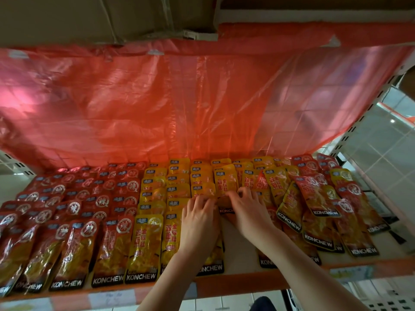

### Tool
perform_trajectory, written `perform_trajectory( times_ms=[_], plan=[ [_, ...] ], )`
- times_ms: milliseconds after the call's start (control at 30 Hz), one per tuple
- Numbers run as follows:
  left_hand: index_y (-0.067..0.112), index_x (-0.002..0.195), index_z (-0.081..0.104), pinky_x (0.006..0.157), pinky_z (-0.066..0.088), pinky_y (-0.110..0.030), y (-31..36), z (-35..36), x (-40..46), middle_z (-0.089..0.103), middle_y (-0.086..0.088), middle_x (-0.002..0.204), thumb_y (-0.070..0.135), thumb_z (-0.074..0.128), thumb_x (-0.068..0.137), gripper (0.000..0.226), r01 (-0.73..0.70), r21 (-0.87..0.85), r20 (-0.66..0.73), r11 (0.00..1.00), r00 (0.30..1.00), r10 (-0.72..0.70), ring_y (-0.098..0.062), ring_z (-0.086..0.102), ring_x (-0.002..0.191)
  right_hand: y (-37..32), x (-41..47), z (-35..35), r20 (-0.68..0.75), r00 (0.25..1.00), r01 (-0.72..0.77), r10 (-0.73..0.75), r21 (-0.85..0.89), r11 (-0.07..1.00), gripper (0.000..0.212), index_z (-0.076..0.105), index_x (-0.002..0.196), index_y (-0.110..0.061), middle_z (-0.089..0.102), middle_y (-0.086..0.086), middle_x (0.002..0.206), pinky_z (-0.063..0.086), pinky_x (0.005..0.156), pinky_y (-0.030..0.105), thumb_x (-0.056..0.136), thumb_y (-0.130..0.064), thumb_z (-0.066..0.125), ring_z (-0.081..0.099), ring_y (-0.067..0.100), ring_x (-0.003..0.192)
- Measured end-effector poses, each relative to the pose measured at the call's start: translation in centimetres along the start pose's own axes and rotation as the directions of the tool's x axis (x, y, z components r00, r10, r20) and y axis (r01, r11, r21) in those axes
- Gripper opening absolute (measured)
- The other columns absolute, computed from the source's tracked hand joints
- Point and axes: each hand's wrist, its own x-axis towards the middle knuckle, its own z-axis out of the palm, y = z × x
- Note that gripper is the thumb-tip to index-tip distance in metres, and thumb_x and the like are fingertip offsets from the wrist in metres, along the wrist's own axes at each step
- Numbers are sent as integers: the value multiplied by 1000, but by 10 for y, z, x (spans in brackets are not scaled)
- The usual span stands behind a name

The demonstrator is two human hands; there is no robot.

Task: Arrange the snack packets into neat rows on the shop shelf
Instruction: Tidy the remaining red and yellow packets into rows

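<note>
Red snack packets lie in overlapping rows on the left of the shelf. Yellow packets fill rows in the middle. On the right, red and yellow packets lie mixed and skewed. My left hand and my right hand meet over one yellow packet in the middle. Both hands pinch its lower part with curled fingertips. The packet's bottom edge is hidden under my fingers.
A red translucent plastic sheet hangs behind the packets. Cardboard sits on the level above. The shelf's orange front edge carries paper labels. A white perforated upright and a tiled floor show at the right.
</note>
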Motion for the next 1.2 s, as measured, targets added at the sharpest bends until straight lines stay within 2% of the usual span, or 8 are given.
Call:
perform_trajectory(
  times_ms=[167, 367, 533, 633, 700, 767, 967, 1200],
  plan=[
    [15, 113, 60, 87, 43, -39, 2, -2, 0, 59, -3, 117, 17, 55, 89, 25, 4, -17, 24, 1000, 1000, -4, -27, 51, 106, 2, 1, 4, -44, 999, -4, 6, 35, 999, 48, 39, 129, -22, 37, 5, 125, 39, 95, 37, 87, -19, 62, 38, 27, 116],
    [14, 119, 58, 90, 42, -40, 9, -10, 7, 56, -5, 125, 12, 50, 91, 29, -51, -4, 67, 999, 996, 51, -28, 49, 114, 8, -4, 2, -94, 996, 19, -11, 94, 995, 37, 44, 127, -19, 43, 3, 124, 40, 95, 36, 92, -20, 54, 39, 23, 117],
    [17, 125, 53, 90, 44, -34, 20, -15, 21, 54, -1, 123, 13, 49, 93, 33, -134, -10, 121, 991, 984, 135, -21, 48, 117, 19, -9, -5, -244, 970, 47, -15, 126, 991, 35, 55, 122, -16, 57, 2, 116, 48, 83, 33, 88, -14, 59, 55, 23, 105],
    [21, 134, 41, 103, 35, -34, 27, -6, 30, 41, 0, 138, 29, 49, 95, 40, -181, 81, 241, 980, 958, 158, -20, 35, 129, 24, -13, -11, -370, 929, 66, 5, 180, 981, 24, 64, 109, -14, 64, 2, 102, 51, 68, 27, 85, -12, 64, 62, 19, 89],
    [24, 143, 27, 110, 25, -39, 30, 3, 34, 24, -1, 150, 46, 47, 92, 59, -226, 141, 339, 964, 926, 168, -23, 20, 139, 27, -18, -17, -417, 909, 66, 31, 217, 974, 17, 66, 102, -14, 66, 0, 96, 43, 58, 16, 86, -10, 63, 63, 16, 80],
    [30, 146, 18, 112, 20, -45, 31, 11, 36, 11, -2, 156, 58, 43, 88, 69, -276, 188, 368, 943, 910, 193, -24, 11, 142, 32, -21, -19, -426, 903, 66, 49, 251, 966, 15, 66, 100, -14, 65, -1, 95, 31, 54, 7, 87, -10, 61, 61, 14, 76],
    [36, 139, 33, 111, 22, -49, 31, 20, 41, 12, -2, 155, 56, 41, 91, 53, -306, 294, 374, 906, 909, 185, -24, 13, 141, 50, -28, -19, -419, 906, 80, 60, 308, 948, 15, 66, 102, -14, 65, -3, 95, 38, 50, 9, 89, -9, 59, 47, -1, 64],
    [32, 136, 35, 109, 26, -46, 37, 19, 39, 16, -3, 154, 51, 42, 91, 49, -294, 314, 344, 903, 921, 181, -24, 18, 139, 59, -29, -18, -449, 893, 101, 28, 261, 960, 16, 67, 98, -14, 66, -3, 91, 40, 53, 10, 85, -6, 63, 61, 9, 73]
  ],
)
